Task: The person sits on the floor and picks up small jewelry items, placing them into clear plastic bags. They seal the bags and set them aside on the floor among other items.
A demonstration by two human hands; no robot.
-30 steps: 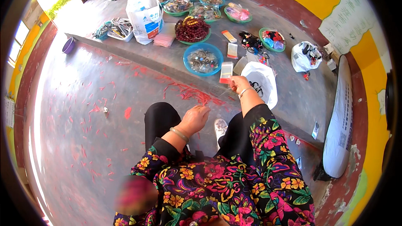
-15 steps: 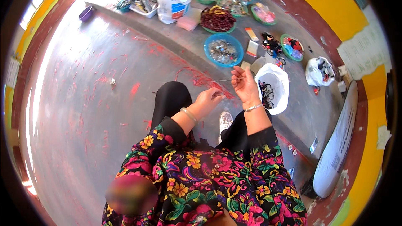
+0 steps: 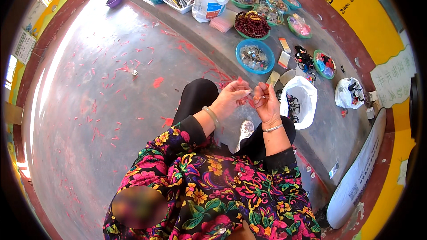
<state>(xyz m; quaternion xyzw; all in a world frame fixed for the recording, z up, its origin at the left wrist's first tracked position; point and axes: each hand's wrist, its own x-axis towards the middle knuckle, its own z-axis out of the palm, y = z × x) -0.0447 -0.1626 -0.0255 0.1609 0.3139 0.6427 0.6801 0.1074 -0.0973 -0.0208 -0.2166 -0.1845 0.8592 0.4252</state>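
Note:
My left hand (image 3: 230,99) and my right hand (image 3: 267,106) are raised close together above my knees, fingertips almost meeting. The fingers of both are curled into a pinch. A thin pale strand (image 3: 262,97) shows faintly at my right fingertips; what my left fingers pinch is too small to make out. Just to the right of my right hand stands a white bag (image 3: 307,106), open at the top, with dark looped pieces (image 3: 293,107) inside. Beyond my hands is a blue basin (image 3: 255,70) of small clear and dark pieces.
A raised floor edge (image 3: 195,40) runs diagonally past my knee (image 3: 198,95). Farther off are a basket of dark red beads (image 3: 252,23), a white-and-blue bag (image 3: 209,0), several baskets and a purple bowl (image 3: 114,0). Red scraps (image 3: 158,82) litter the floor. A long pale sack (image 3: 358,173) lies right.
My left hand has moved up and right, closing the gap to my right hand. The strand stretched between them earlier is now barely visible. The view has shifted, with surroundings sliding right.

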